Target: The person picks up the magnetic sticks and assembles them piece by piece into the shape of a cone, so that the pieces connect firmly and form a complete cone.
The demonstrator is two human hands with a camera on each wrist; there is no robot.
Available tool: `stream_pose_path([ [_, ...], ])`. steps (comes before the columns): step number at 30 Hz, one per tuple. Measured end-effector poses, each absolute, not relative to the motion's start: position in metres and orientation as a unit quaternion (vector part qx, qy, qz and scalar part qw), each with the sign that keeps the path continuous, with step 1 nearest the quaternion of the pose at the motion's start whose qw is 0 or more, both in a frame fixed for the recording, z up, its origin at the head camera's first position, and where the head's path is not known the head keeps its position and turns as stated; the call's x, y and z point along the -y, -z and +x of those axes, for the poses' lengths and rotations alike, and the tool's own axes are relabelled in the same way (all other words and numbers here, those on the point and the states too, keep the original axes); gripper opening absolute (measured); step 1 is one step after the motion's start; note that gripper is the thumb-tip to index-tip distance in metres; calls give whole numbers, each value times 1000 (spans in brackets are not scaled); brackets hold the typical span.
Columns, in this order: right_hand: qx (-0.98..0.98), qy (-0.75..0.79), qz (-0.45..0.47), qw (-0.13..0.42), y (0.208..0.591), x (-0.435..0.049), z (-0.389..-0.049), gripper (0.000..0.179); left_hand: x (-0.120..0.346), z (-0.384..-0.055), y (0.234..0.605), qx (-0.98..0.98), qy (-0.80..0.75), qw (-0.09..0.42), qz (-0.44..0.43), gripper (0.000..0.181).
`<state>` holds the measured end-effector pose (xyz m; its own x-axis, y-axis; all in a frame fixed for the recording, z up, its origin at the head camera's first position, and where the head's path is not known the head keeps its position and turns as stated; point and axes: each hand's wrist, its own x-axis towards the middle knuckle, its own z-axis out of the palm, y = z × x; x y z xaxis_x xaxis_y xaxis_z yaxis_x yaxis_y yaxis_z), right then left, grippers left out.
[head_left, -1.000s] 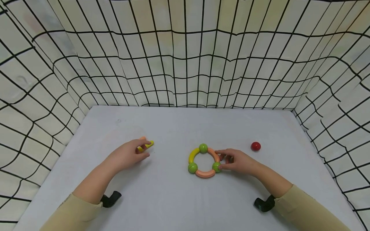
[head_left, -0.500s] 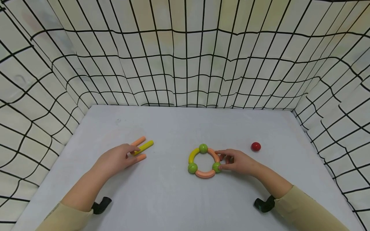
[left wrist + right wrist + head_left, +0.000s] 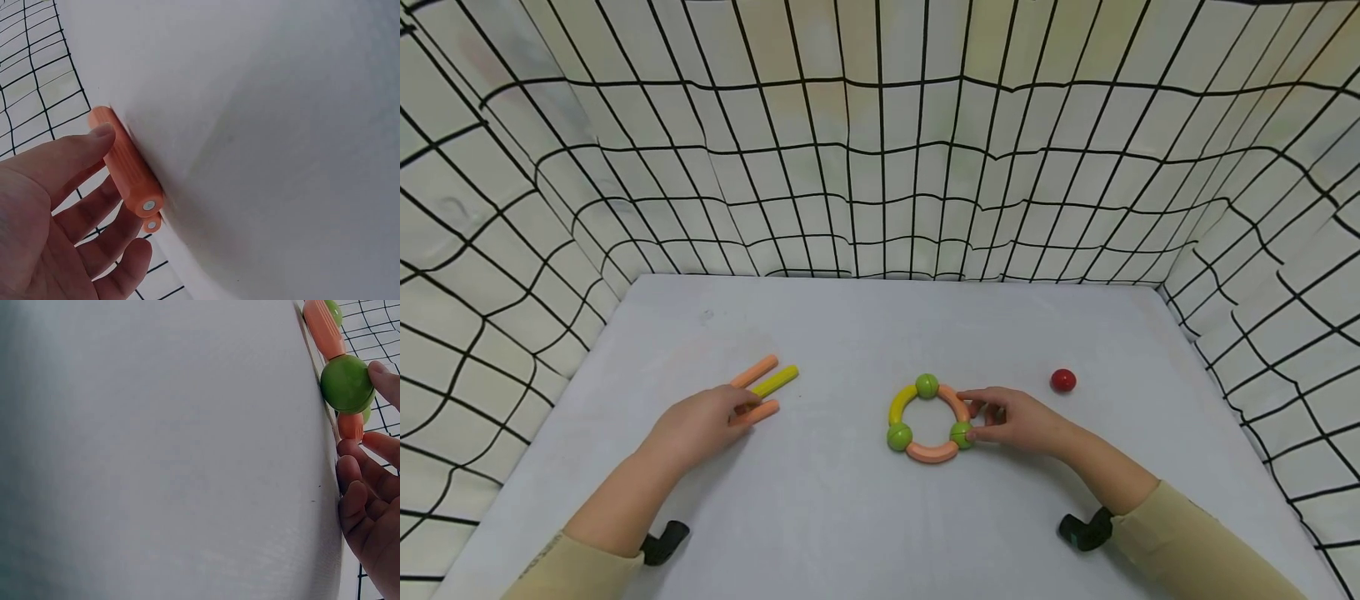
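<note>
In the head view, my left hand (image 3: 700, 423) is at three straight toy sticks: a near orange stick (image 3: 764, 411), a yellow stick (image 3: 777, 381) and a far orange stick (image 3: 756, 370). The left wrist view shows the thumb pressed on the ribbed near orange stick (image 3: 130, 164), fingers curling behind it. A round silvery disc sits in its end. My right hand (image 3: 1022, 421) holds the right side of a toy ring (image 3: 933, 452) made of curved orange and yellow pieces and three green balls. Its thumb lies on a green ball (image 3: 347, 384); a fingertip touches an orange curved piece (image 3: 350, 426).
A red ball (image 3: 1063, 381) lies on the white table (image 3: 850, 533), beyond and right of my right hand. Black-gridded white walls (image 3: 895, 175) enclose the back and sides. A black fitting (image 3: 666, 543) sticks out at each wrist.
My left hand has drawn back to the left and toward me, uncovering more of the sticks, and its fingers have come in on the near orange one. Right hand and ring have stayed put.
</note>
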<state>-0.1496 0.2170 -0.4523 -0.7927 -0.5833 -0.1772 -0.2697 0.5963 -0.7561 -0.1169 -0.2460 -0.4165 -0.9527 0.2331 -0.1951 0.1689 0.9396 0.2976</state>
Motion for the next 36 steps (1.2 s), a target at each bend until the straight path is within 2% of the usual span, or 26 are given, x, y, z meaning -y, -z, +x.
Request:
stream_pose_path([
  [6,-870,374,-243,209,452,-217,-149,59,244,-116,418,-981,-117,108,106,32],
  [16,-872,368,-246,208,450,-216,-150,59,242,-117,419,-983,-119,89,112,33],
  [22,-872,369,-241,213,450,-216,-149,59,237,-116,420,-981,-137,56,126,28],
  [36,-871,369,-244,215,449,-215,-150,59,213,-119,413,-974,-178,23,142,15],
])
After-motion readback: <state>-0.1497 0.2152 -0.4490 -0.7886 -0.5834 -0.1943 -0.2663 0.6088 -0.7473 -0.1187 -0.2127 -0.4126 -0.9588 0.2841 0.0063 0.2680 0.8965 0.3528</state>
